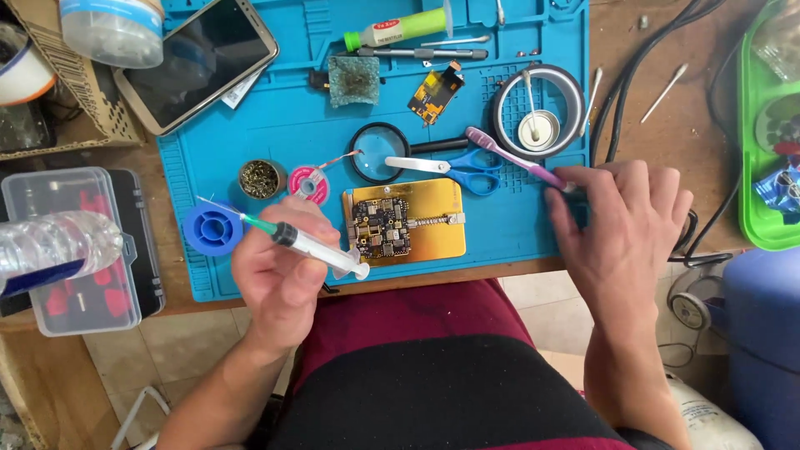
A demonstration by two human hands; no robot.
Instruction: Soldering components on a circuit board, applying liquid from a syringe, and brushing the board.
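Observation:
My left hand (279, 279) grips a clear syringe (312, 245) with a green needle tip that points left toward a blue spool (212, 227). Its plunger end lies beside a circuit board (380, 229) clamped on a gold holder plate (433, 218). My right hand (621, 225) rests on the right edge of the blue work mat (275, 133), its fingers on the handle end of a purple toothbrush (512, 156) that slants up to the left.
On the mat lie blue-handled scissors (454, 169), a magnifying glass (379, 152), a pink solder wick reel (309, 183), a brass wool tin (261, 178), a tape roll (537, 100), a phone (200, 58) and a green tube (408, 29). A plastic box (71, 250) stands left, a green tray (767, 125) right.

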